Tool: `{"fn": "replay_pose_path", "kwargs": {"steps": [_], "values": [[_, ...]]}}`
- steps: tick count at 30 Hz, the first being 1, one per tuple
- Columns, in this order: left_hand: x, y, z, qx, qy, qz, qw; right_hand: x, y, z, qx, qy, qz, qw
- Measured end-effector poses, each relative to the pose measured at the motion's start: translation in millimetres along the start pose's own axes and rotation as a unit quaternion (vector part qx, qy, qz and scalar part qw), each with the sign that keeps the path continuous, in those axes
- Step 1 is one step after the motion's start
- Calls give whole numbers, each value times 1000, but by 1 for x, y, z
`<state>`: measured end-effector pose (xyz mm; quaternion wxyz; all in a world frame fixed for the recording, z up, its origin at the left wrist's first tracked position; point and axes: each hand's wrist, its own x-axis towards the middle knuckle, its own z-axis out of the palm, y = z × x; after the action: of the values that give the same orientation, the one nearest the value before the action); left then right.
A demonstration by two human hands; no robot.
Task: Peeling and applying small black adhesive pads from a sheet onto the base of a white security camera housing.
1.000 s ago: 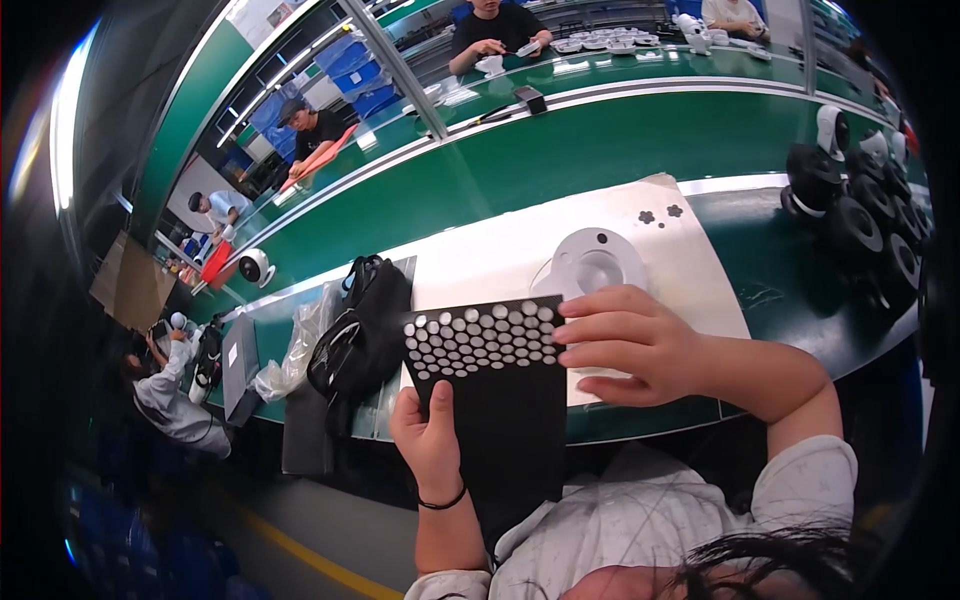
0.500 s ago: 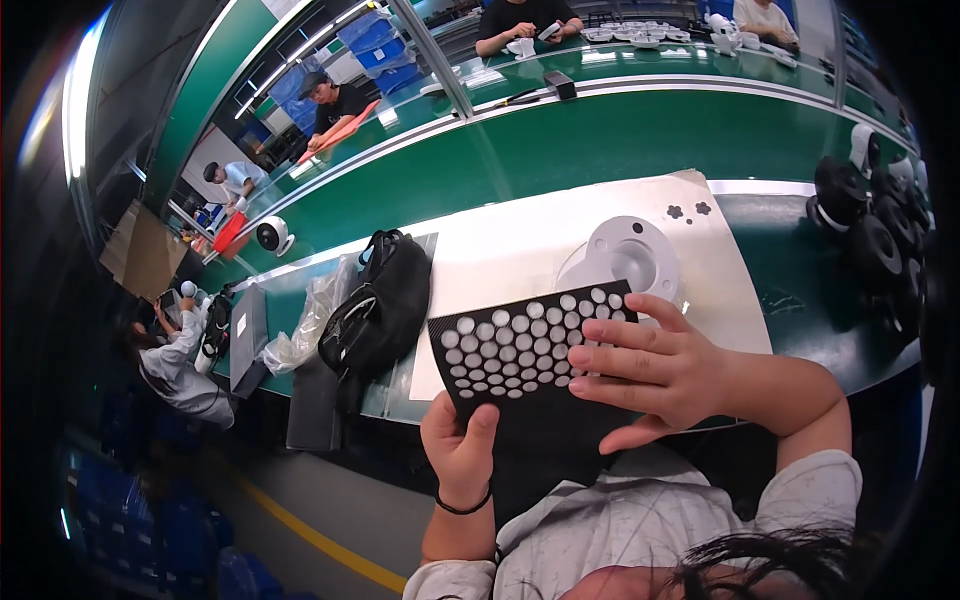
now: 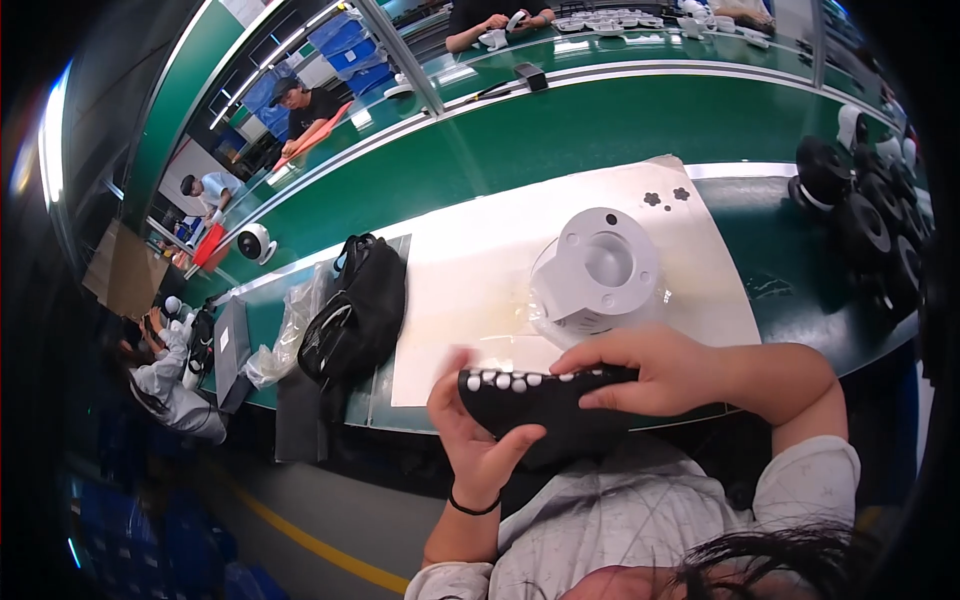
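Both hands hold a flat black tray [image 3: 545,398] with rows of small white round pieces, tipped so I see it almost edge-on. My left hand [image 3: 472,432] grips its near left end from below. My right hand [image 3: 650,368] lies over its right part, fingers curled on the top edge. The tray hangs at the front edge of a white mat [image 3: 480,290]. Just beyond my right hand a white round housing [image 3: 598,270] with a central hollow stands on the mat.
A black bag [image 3: 355,310] and crumpled clear plastic [image 3: 285,335] lie left of the mat on the green bench [image 3: 600,125]. Several black round parts [image 3: 860,215] are stacked at the right. Two small black flower-shaped pieces [image 3: 665,196] sit on the mat's far corner. Other people work behind and at the left.
The black tray has tilted from face-up toward edge-on and dropped lower toward my body. My right hand shifted from its face to its top edge.
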<state>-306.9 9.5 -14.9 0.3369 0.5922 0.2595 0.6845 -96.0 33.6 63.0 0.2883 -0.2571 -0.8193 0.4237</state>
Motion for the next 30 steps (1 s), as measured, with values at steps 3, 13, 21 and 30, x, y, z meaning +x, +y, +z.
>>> {"fn": "replay_pose_path", "kwargs": {"steps": [3, 13, 21, 30], "values": [[1, -7, -10, -16, -60, -111, 992, 1, 2, -10, 0, -16, -1, 1000], [-2, -13, -7, 21, -47, -134, 990, -4, 1, -5, -206, 35, -86, 974], [-1, -8, -2, 51, -37, -177, 982, 0, 5, -14, -331, 112, -248, 904], [1, -5, 9, 112, -78, -94, 986, 2, 3, -3, -223, 136, -179, 949]]}}
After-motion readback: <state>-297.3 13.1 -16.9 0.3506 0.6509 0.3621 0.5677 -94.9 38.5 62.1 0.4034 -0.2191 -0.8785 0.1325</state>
